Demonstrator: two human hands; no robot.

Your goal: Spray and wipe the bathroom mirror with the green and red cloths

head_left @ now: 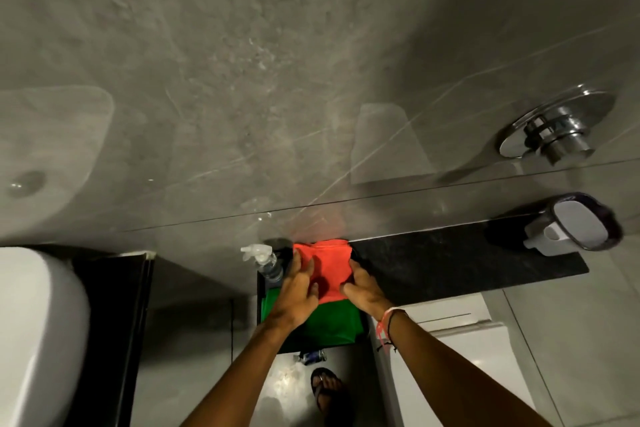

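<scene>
A red cloth (327, 265) lies folded on a black ledge (450, 274), partly over a green cloth (332, 322) that lies nearer to me. My left hand (298, 288) presses on the red cloth's left side with fingers spread. My right hand (363, 288) rests on its right edge, fingers on the fabric. A clear spray bottle (265, 260) with a white trigger stands just left of the cloths, against the wall. No mirror is visible; the grey tiled wall fills the upper view.
A white basin (38, 329) is at the left edge. A chrome flush button (554, 128) is on the wall at upper right, a white soap holder (568, 227) below it. A white toilet tank (460, 357) is under the ledge. My sandalled foot (327, 388) stands on the floor.
</scene>
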